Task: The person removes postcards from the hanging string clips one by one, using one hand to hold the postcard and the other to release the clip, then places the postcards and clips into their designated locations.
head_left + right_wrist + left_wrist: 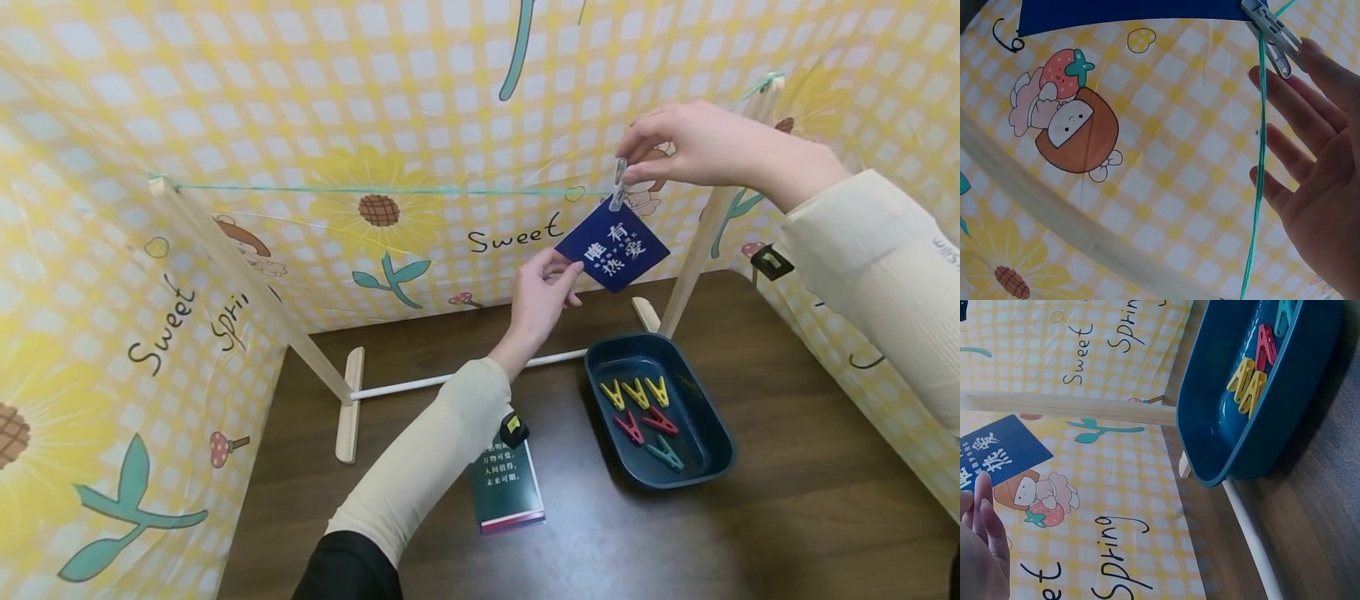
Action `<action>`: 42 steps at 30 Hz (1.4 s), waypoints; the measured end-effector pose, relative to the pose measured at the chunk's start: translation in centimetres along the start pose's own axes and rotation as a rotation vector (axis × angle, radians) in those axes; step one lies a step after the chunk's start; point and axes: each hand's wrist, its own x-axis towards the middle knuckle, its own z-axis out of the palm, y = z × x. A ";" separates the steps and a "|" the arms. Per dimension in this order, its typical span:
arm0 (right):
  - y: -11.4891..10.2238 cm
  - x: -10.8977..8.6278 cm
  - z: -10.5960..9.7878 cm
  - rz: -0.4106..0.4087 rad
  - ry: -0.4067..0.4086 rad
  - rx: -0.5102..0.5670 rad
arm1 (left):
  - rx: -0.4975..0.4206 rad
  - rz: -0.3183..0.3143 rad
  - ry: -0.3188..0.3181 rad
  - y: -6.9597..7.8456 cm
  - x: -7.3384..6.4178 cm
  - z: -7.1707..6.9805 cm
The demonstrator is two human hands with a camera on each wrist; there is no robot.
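A dark blue square card (pixel 613 247) with white lettering hangs cornerwise near the right end of a green string (pixel 300 189). My left hand (pixel 536 300) pinches its left corner between thumb and fingers, seen also in the left wrist view. At the card's top corner sits a grey clothespin (pixel 618 185), pinched at its handles by my right hand (pixel 701 150). In the right wrist view, the clothespin (pixel 1275 40) is at the string and the card's edge, with thumb and index finger on its two legs. Whether its tips bite both string and card is hard to tell.
A dark blue tray (pixel 705 442) at the right holds yellow (pixel 636 393), red (pixel 660 421) and green clothespins (pixel 665 452). Below my left forearm lies a stack of cards (pixel 510 483). Wooden posts (pixel 255 292) carry the string, joined low by a white rod (pixel 405 387).
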 end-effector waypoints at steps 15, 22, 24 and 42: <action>-0.1 0.1 0.4 0.076 -0.028 0.047 | -0.022 0.015 0.013 -0.3 -0.1 -0.5; 0.2 0.1 0.7 0.021 0.027 0.057 | -0.018 0.016 0.026 -0.3 -0.1 -0.7; 0.2 0.1 0.8 0.000 0.060 0.068 | -0.005 0.017 0.030 -0.2 -0.1 -0.8; 0.2 -0.2 1.4 -0.088 0.219 0.062 | -0.011 0.011 0.036 -0.2 -0.1 -1.5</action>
